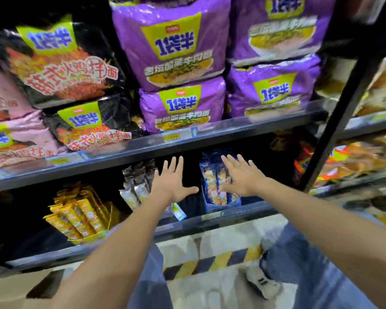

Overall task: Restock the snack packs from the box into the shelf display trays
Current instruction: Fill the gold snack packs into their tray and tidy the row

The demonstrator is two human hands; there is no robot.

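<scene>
Forearms (120, 241) outstretched, left hand (172, 181) splayed, right hand (243, 177) before blue tray (218, 207)

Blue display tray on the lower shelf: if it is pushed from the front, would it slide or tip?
Probably slides: the blue display tray sits flat on the lower shelf. It looks like thin card, so its wall may flex. The packs stand upright above its low front, so they could topple.
</scene>
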